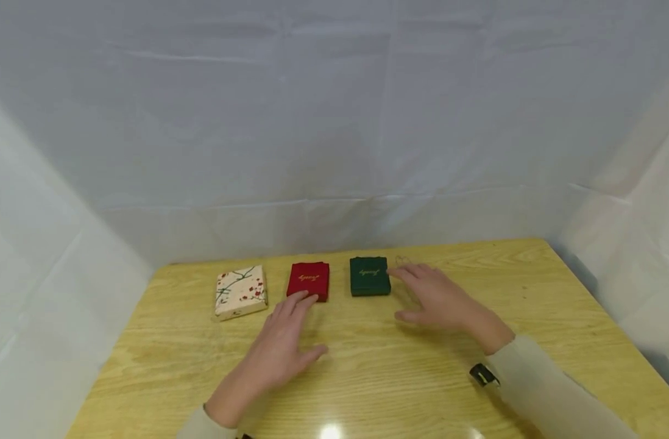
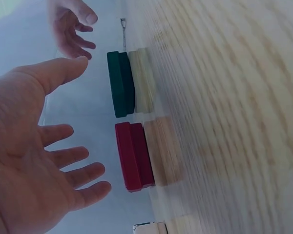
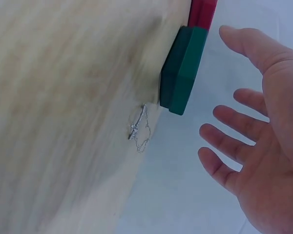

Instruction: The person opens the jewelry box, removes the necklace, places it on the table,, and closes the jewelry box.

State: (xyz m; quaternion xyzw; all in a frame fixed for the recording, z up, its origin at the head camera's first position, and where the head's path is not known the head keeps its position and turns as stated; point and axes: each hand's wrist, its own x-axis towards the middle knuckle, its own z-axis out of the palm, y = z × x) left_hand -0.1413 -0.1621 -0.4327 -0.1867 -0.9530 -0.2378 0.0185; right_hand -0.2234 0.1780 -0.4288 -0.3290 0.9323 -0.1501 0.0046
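Three small boxes stand in a row on the table: a cream one with a floral print (image 1: 241, 292), a red one (image 1: 308, 280) and a dark green one (image 1: 370, 275), the last two with gold lettering. My left hand (image 1: 279, 347) hovers just in front of the red box, fingers spread and holding nothing. By the right side of the green box is my right hand (image 1: 435, 299), its fingers loosely extended and nothing in them. A thin silver chain (image 3: 140, 129) lies beside the green box, partly behind the right hand in the head view. The left wrist view shows a gap between the left fingers and red box (image 2: 134, 156).
The wooden table (image 1: 367, 378) has its far edge against a white cloth backdrop (image 1: 334, 134). Similar white cloth hangs at the left and right sides. A black band (image 1: 484, 374) sits at the right sleeve's cuff.
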